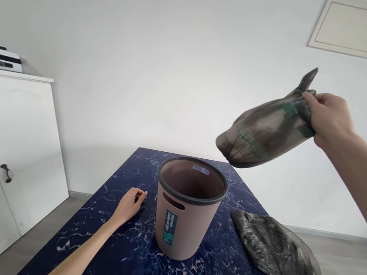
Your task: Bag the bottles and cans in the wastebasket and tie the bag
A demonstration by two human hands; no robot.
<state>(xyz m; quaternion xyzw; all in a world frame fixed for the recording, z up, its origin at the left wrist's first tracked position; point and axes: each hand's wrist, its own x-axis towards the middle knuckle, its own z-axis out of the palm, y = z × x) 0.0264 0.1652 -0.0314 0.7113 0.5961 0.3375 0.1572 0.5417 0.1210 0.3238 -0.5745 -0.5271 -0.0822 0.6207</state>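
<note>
My right hand (pixel 331 117) grips the knotted top of a filled dark, see-through garbage bag (pixel 266 128). The bag hangs tilted in the air, above and to the right of the bin, its low end pointing left; what lies inside cannot be made out. Upright on the table stands a brownish-pink garbage bin (pixel 182 225) with a black rim and a teal label, and no liner shows over its rim. My left hand (pixel 131 205) rests on the table just left of the bin, apart from it, with fingers curled and nothing visible in them.
A crumpled black plastic bag (pixel 279 251) lies at the right edge of the dark blue marbled table (pixel 105 256). To the left is a white cabinet (pixel 15 126) with items on top. A white wall panel (pixel 353 29) is high on the right.
</note>
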